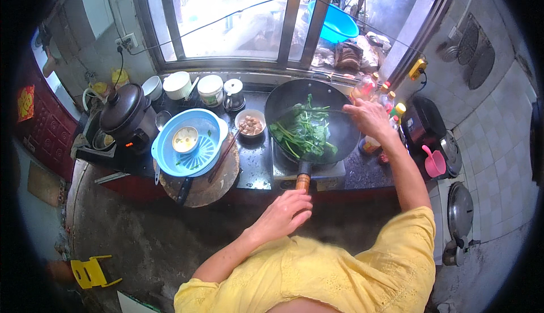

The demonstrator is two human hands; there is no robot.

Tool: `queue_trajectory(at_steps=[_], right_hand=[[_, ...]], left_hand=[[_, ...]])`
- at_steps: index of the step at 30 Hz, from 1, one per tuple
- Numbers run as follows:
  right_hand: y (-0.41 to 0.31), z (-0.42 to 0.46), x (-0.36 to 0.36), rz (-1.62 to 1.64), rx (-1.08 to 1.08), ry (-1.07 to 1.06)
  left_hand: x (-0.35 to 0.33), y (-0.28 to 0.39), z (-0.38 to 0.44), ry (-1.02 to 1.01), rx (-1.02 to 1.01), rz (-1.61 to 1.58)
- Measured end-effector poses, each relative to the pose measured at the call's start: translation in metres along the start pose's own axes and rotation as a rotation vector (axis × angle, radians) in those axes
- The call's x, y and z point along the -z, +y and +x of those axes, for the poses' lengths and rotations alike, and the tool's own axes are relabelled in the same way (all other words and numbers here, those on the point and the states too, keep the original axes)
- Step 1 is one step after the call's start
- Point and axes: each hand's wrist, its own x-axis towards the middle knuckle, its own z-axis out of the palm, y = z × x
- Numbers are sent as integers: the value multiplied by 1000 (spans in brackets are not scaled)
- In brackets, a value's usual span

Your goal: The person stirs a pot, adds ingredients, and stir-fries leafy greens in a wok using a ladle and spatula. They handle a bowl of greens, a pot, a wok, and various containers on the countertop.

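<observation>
A black wok [340, 143] sits on the stove [335, 172], holding a heap of leafy greens [304, 130]. At the counter's front edge, my left hand [284, 211] is closed around the lower end of the wok's wooden handle [302, 182], its fingers lying over the top. My right hand [369, 116], above the wok's right rim, grips a thin dark utensil, probably a spatula [327, 109]. Its shaft points left across the wok, and its far end is hard to make out near the greens.
Left of the wok stand a bowl of meat pieces [250, 126] and a blue colander [204, 140] on a round chopping board [229, 177], with a knife handle [184, 192] and chopsticks [223, 157]. Bottles [367, 85] crowd the right. Farther left is a dark electric cooker [131, 113].
</observation>
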Motion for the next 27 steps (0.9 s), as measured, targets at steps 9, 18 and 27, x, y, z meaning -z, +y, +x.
queue_trajectory(at_steps=[9,18,27], right_hand=[[-4,-82,126,-142,-35,-65],[-17,-74,37,-137,-302,-163],[64,-51,-10,-4,-540,-324]], left_hand=[[5,-2,1,-50,23,-30],[1,-8,7,-60,-20,-12],[-4,-1,5,-43,57,-17]])
